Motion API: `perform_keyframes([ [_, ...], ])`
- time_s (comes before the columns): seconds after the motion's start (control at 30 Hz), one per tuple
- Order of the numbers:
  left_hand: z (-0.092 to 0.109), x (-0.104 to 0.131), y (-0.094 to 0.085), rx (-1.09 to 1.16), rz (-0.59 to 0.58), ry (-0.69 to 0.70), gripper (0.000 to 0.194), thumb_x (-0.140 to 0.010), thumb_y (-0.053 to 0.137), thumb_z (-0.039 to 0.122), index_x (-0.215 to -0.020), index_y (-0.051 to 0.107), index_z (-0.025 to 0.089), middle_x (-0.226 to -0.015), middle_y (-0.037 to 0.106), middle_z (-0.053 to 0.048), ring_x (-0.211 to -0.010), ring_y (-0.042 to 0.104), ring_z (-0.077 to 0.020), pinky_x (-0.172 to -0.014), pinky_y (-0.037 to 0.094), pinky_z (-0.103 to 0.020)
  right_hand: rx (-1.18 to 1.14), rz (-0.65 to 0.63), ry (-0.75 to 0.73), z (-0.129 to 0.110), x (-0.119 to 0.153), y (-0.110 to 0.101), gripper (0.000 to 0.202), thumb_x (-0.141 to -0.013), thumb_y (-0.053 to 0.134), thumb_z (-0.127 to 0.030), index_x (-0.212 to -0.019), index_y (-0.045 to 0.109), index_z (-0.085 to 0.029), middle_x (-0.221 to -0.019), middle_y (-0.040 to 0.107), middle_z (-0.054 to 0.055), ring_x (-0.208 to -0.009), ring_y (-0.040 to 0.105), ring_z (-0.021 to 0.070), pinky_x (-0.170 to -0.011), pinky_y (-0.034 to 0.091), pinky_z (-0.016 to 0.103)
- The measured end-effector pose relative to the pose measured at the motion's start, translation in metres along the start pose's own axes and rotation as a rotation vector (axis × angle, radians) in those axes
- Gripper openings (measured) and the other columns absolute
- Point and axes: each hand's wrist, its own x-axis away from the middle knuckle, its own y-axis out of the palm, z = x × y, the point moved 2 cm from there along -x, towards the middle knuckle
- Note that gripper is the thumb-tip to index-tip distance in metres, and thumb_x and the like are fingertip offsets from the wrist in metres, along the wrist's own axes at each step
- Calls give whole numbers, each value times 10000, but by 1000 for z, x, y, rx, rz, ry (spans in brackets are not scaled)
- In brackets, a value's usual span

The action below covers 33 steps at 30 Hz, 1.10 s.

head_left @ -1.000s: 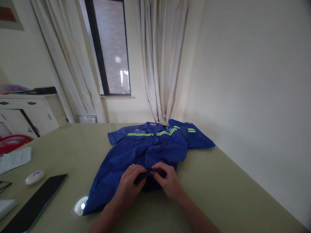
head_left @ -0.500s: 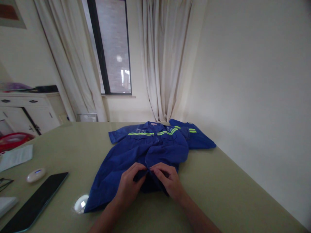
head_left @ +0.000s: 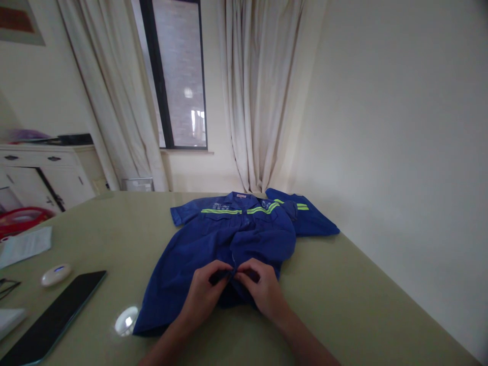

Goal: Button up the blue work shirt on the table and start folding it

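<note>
A blue short-sleeved work shirt with yellow-green stripes lies face up on the table, its collar at the far side. My left hand pinches the front edge low on the shirt between thumb and fingers. Close beside it, my right hand pinches the facing edge, and the fingertips of both hands nearly meet at the front opening. The cloth there is lifted a little toward me. Any button between the fingers is too small to make out.
Behind the shirt's right sleeve lies another folded blue garment against the wall. On the left are a black tablet-like slab, a white oval object, a paper sheet and a round shiny disc by the hem.
Both hands have shifted slightly down, and the right fingers have drawn closer to the left. The loose flap below the right hand now hangs less far out.
</note>
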Motion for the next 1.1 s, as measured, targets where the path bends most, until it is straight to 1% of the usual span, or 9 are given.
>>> perform_keyframes([
  [0.17, 1, -1, 4, 155, -91, -120, 233, -850, 692, 380, -1008, 755, 221, -977, 787, -50, -906, 724, -237, -803, 554, -303, 301, 12, -251, 0, 4, 0, 88, -936, 628, -173, -934, 704, -217, -887, 702, 31, -826, 658, 170, -761, 484, 259],
  [0.37, -9, -8, 6, 296, 4, -228, 314, -701, 840, 462, -850, 753, 200, -837, 774, -38, -808, 710, -220, -760, 546, -292, 421, 11, -380, 1, 5, 4, 102, -984, 598, -212, -967, 698, -225, -899, 709, 29, -818, 671, 161, -758, 495, 242],
  [0.6, -14, -6, 6, 665, 10, -504, 399, -587, 927, 412, -871, 745, 201, -846, 766, -15, -802, 692, -176, -782, 519, -264, 426, 67, -510, -7, 8, 2, 176, -1015, 550, -222, -1064, 717, -249, -980, 742, 41, -872, 691, 153, -799, 510, 233],
  [0.73, -7, 0, 7, 843, -4, -643, 416, -549, 939, 318, -904, 757, 201, -884, 767, -22, -836, 696, -171, -835, 519, -268, 434, -79, -566, -16, 8, -2, 279, -1030, 479, -189, -1163, 709, -274, -1085, 746, 68, -975, 692, 184, -889, 509, 291],
  [0.8, -5, 2, 6, 861, -7, -666, 408, -548, 928, 285, -911, 763, 196, -912, 768, -32, -852, 699, -180, -848, 519, -277, 412, -143, -544, -18, 7, -2, 296, -1038, 451, -204, -1151, 713, -280, -1082, 739, 72, -977, 684, 190, -901, 505, 313],
  [0.87, -4, 1, 5, 831, 2, -652, 390, -564, 918, 287, -908, 760, 194, -902, 764, -34, -848, 697, -184, -834, 518, -281, 323, -118, -457, -17, 5, -1, 233, -1027, 494, -252, -1078, 720, -267, -1031, 721, 70, -952, 670, 189, -873, 510, 310],
  [0.93, -5, 0, 4, 789, 8, -615, 386, -584, 915, 314, -912, 750, 195, -887, 758, -29, -840, 692, -179, -817, 514, -278, 179, -39, -301, -14, 2, 1, 111, -964, 623, -315, -990, 704, -244, -961, 695, 56, -898, 652, 186, -810, 513, 293],
  [1.0, -5, -2, 4, 757, -3, -584, 398, -598, 913, 353, -919, 738, 198, -877, 756, -24, -824, 687, -176, -800, 511, -280, 43, 6, -123, -8, 0, 2, 155, -860, 753, -341, -930, 677, -225, -897, 681, 29, -832, 633, 177, -751, 503, 276],
  [1.1, -5, -4, 5, 685, 5, -539, 396, -587, 906, 385, -892, 735, 199, -850, 752, -18, -806, 682, -182, -772, 508, -282, -56, -44, 51, -3, -2, 4, 209, -775, 819, -299, -883, 663, -210, -837, 676, -2, -772, 616, 163, -713, 485, 263],
])
